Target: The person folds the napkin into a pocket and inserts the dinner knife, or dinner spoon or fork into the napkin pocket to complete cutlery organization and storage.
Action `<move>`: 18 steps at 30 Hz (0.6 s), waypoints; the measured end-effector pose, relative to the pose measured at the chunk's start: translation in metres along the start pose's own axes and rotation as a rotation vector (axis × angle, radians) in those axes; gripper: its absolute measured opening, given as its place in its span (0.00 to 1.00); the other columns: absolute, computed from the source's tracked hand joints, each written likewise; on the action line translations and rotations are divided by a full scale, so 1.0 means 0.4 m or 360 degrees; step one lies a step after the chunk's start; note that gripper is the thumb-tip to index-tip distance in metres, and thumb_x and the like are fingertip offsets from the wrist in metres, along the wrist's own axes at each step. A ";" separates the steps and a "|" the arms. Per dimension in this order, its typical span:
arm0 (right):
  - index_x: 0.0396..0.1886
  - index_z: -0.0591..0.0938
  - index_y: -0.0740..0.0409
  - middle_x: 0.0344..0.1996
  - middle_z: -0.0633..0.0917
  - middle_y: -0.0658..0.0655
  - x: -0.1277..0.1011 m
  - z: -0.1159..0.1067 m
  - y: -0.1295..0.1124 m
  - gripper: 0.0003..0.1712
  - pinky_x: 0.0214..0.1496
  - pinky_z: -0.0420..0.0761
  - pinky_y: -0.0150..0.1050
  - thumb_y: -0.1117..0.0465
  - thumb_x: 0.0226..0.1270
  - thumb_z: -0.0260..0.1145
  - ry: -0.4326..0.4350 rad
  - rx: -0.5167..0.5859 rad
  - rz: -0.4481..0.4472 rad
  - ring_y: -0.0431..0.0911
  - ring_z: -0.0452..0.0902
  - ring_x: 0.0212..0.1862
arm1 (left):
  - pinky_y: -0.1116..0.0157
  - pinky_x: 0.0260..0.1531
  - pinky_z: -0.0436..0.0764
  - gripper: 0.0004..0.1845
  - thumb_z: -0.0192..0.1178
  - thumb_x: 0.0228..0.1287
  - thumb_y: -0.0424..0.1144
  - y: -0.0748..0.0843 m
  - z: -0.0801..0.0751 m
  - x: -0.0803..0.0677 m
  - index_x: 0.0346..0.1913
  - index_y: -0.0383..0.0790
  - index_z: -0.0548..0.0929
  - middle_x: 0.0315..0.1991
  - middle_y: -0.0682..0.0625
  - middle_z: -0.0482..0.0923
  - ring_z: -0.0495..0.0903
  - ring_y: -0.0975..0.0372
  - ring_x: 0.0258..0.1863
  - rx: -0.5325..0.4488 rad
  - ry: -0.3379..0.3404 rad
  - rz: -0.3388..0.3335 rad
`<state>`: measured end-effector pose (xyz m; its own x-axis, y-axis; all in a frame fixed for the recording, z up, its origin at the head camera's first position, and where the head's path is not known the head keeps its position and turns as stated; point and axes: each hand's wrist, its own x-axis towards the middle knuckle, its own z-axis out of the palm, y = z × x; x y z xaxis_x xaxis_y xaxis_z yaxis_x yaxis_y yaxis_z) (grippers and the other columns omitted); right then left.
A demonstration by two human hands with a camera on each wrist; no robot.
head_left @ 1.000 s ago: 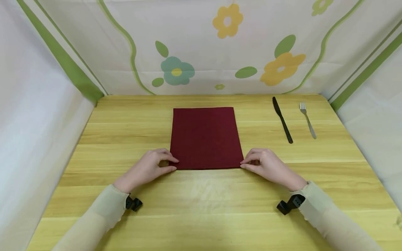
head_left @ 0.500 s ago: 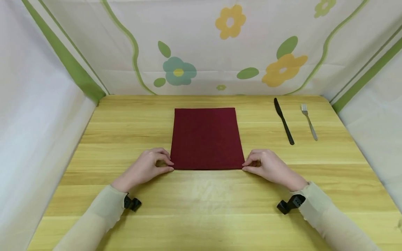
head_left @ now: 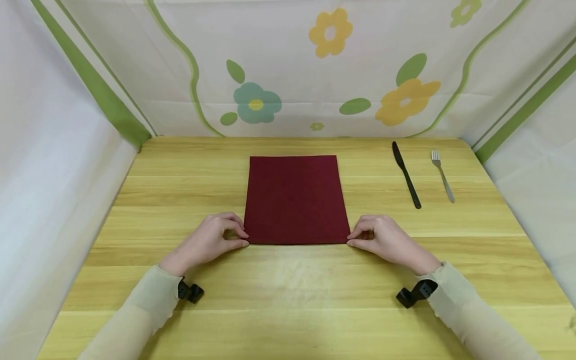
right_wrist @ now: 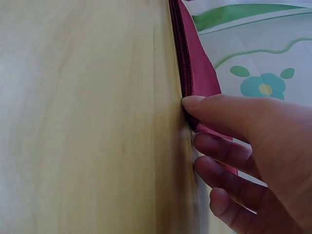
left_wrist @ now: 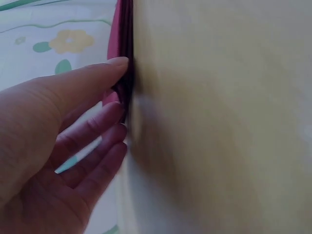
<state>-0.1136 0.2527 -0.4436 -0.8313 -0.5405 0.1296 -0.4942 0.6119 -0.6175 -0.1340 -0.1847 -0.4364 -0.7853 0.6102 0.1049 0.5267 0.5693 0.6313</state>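
A dark red cloth napkin [head_left: 294,200], folded into a flat square with several layers showing at its near edge, lies on the wooden table [head_left: 297,295]. At its near left corner, my left hand [head_left: 210,237] pinches the cloth between thumb and forefinger. The left wrist view shows the left thumb [left_wrist: 92,80] against the layered edge, other fingers loosely bent below. My right hand [head_left: 382,237] likewise pinches the near right corner. In the right wrist view the right thumb [right_wrist: 214,107] presses at the folded edge, with its forefinger by the corner.
A black knife [head_left: 406,175] lies to the right of the napkin, and a silver fork [head_left: 443,176] farther right. White cloth walls [head_left: 297,65] with flower prints enclose the table at the back and both sides.
My left fingertips have slid slightly left, from over the napkin's near left corner to its very edge. The right hand stays at its corner, and the view has shifted a little.
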 end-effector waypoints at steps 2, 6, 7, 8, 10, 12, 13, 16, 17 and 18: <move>0.32 0.90 0.42 0.29 0.83 0.36 0.000 0.001 -0.001 0.08 0.27 0.77 0.32 0.62 0.59 0.80 0.0004 0.0022 0.0026 0.35 0.75 0.27 | 0.58 0.45 0.83 0.04 0.76 0.59 0.37 0.003 0.000 0.003 0.37 0.48 0.93 0.41 0.57 0.83 0.82 0.63 0.42 -0.0008 -0.0009 -0.0016; 0.34 0.90 0.44 0.29 0.84 0.38 0.001 0.001 -0.006 0.06 0.28 0.77 0.34 0.58 0.59 0.80 0.0005 0.0077 0.0115 0.38 0.76 0.28 | 0.58 0.42 0.83 0.07 0.76 0.60 0.41 0.013 -0.007 0.006 0.41 0.46 0.92 0.40 0.58 0.83 0.82 0.63 0.40 -0.0051 -0.0010 -0.0077; 0.35 0.90 0.45 0.29 0.84 0.38 0.001 0.001 -0.007 0.05 0.28 0.78 0.34 0.56 0.60 0.80 0.0011 0.0098 0.0148 0.38 0.77 0.28 | 0.58 0.42 0.83 0.08 0.76 0.61 0.42 0.014 -0.009 0.007 0.42 0.45 0.92 0.40 0.57 0.83 0.82 0.62 0.40 -0.0062 -0.0006 -0.0092; 0.35 0.90 0.46 0.28 0.84 0.40 0.002 0.001 -0.009 0.06 0.28 0.78 0.34 0.55 0.60 0.80 0.0024 0.0120 0.0187 0.39 0.77 0.28 | 0.57 0.42 0.82 0.10 0.75 0.61 0.43 0.015 -0.010 0.008 0.44 0.45 0.92 0.41 0.56 0.83 0.82 0.61 0.41 -0.0066 -0.0002 -0.0104; 0.37 0.90 0.48 0.28 0.84 0.42 0.003 0.001 -0.012 0.08 0.29 0.79 0.35 0.53 0.62 0.79 0.0063 0.0156 0.0271 0.40 0.78 0.28 | 0.56 0.42 0.82 0.13 0.74 0.63 0.44 0.017 -0.013 0.010 0.47 0.44 0.91 0.44 0.54 0.82 0.81 0.59 0.43 -0.0056 0.0007 -0.0105; 0.38 0.89 0.49 0.28 0.84 0.44 0.005 0.002 -0.015 0.09 0.30 0.80 0.35 0.52 0.63 0.78 0.0113 0.0164 0.0350 0.41 0.79 0.29 | 0.55 0.48 0.81 0.16 0.74 0.64 0.44 0.016 -0.014 0.013 0.52 0.43 0.90 0.49 0.51 0.81 0.80 0.57 0.48 -0.0015 0.0005 -0.0097; 0.38 0.89 0.50 0.28 0.84 0.45 0.006 0.003 -0.018 0.09 0.30 0.80 0.36 0.52 0.63 0.78 0.0133 0.0156 0.0383 0.42 0.79 0.29 | 0.54 0.51 0.80 0.18 0.74 0.64 0.44 0.015 -0.014 0.014 0.55 0.42 0.89 0.53 0.49 0.81 0.79 0.55 0.52 0.0011 0.0001 -0.0084; 0.37 0.88 0.51 0.27 0.84 0.46 0.008 0.006 -0.023 0.11 0.30 0.79 0.35 0.52 0.62 0.79 0.0167 0.0111 0.0468 0.42 0.78 0.29 | 0.49 0.61 0.74 0.25 0.73 0.64 0.43 0.011 -0.014 0.018 0.62 0.37 0.84 0.63 0.43 0.77 0.75 0.49 0.63 0.0074 -0.0026 -0.0043; 0.36 0.88 0.51 0.27 0.83 0.46 0.008 0.007 -0.025 0.11 0.30 0.79 0.36 0.51 0.61 0.79 0.0172 0.0094 0.0489 0.42 0.78 0.29 | 0.48 0.63 0.72 0.27 0.73 0.64 0.43 0.010 -0.014 0.018 0.63 0.35 0.82 0.66 0.43 0.75 0.73 0.48 0.66 0.0087 -0.0039 -0.0041; 0.35 0.88 0.51 0.26 0.83 0.46 0.009 0.009 -0.026 0.11 0.30 0.78 0.36 0.51 0.60 0.80 0.0176 0.0080 0.0507 0.42 0.78 0.28 | 0.47 0.64 0.71 0.28 0.73 0.64 0.42 0.009 -0.014 0.019 0.64 0.33 0.81 0.67 0.42 0.74 0.71 0.47 0.67 0.0095 -0.0053 -0.0034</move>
<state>-0.1104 0.2425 -0.4395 -0.9658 -0.2592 0.0058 -0.1944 0.7093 -0.6775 -0.1399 -0.1811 -0.4293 -0.7859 0.6148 0.0657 0.5290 0.6136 0.5862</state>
